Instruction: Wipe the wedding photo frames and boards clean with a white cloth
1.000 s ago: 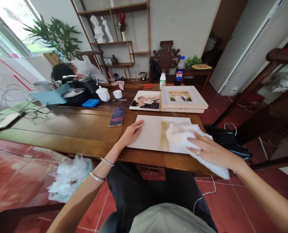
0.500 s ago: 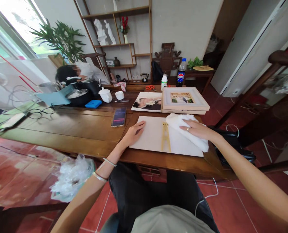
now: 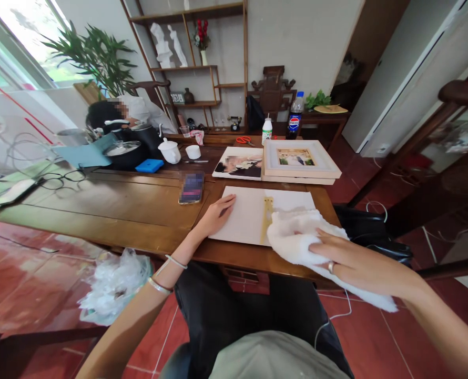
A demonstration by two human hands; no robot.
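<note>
A white board [image 3: 246, 215] lies flat on the wooden table [image 3: 139, 210] in front of me, with a thin wooden stand piece [image 3: 266, 218] on its middle. My left hand [image 3: 215, 215] rests flat on the board's left edge, fingers stretched out. My right hand [image 3: 350, 263] presses a white cloth [image 3: 297, 239] down on the board's near right corner, fingers laid over the cloth. The cloth's tail hangs off the table edge under my wrist.
A white picture frame [image 3: 300, 159] and a printed photo [image 3: 240, 163] lie beyond the board. A phone [image 3: 191, 188] sits to the left. Bottles, scissors, cups and pots stand farther back. Another person sits at the far left end. A plastic bag [image 3: 113, 284] lies on the floor.
My right hand has drawn the cloth back toward me, from the board's far right to its near right corner. My left hand has stayed put on the left edge.
</note>
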